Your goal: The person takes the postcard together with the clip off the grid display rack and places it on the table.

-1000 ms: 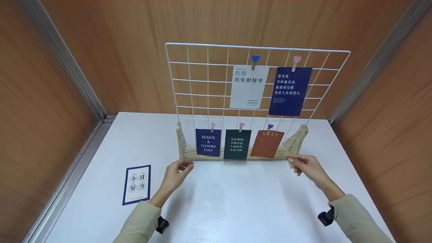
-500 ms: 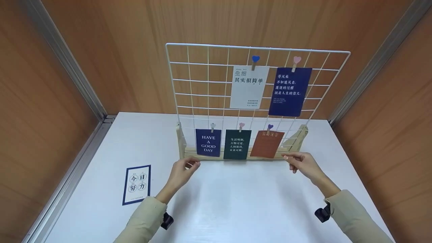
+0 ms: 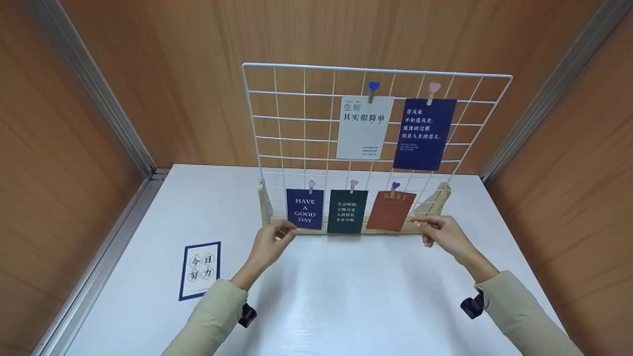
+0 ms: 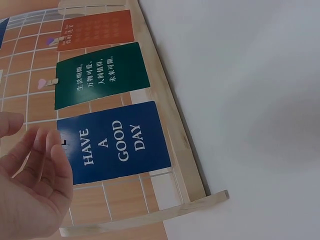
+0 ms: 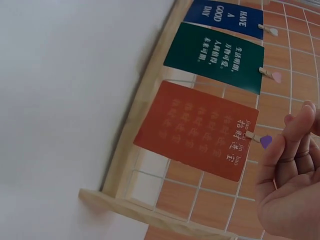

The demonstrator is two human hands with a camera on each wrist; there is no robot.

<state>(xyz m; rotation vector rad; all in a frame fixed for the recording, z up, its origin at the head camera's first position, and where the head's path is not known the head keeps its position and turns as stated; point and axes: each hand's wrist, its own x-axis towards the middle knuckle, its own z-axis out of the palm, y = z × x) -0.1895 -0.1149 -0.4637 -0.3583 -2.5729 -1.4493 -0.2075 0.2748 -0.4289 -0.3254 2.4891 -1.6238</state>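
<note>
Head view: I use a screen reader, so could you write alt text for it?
Two hands, the left hand and right hand, reach to the wooden base of a white wire grid standing on a white table. Five cards hang from heart clips, among them a blue card reading HAVE A GOOD DAY. Another card lies flat at left.

1. Small dark blue paper card (image 3: 305, 208), clipped to the lower row of the white wire grid panel (image 3: 277, 123): white capitals "HAVE A GOOD DAY", also legible in the left wrist view (image 4: 112, 142).
2. White paper card (image 3: 365, 127), upper row: large black characters "其实很简单"; smaller print below is unreadable.
3. Large dark blue paper card (image 3: 424, 133), upper row: four lines of white Chinese text, too small to transcribe reliably.
4. Dark green paper card (image 3: 347, 211): four lines of white Chinese text, not reliably legible.
5. Orange-brown paper card (image 3: 391, 210): faint characters, unreadable.
6. Blue-bordered white paper card (image 3: 200, 270) lying on the white desk (image 3: 346, 296): "今日努力" in four circles.
</note>
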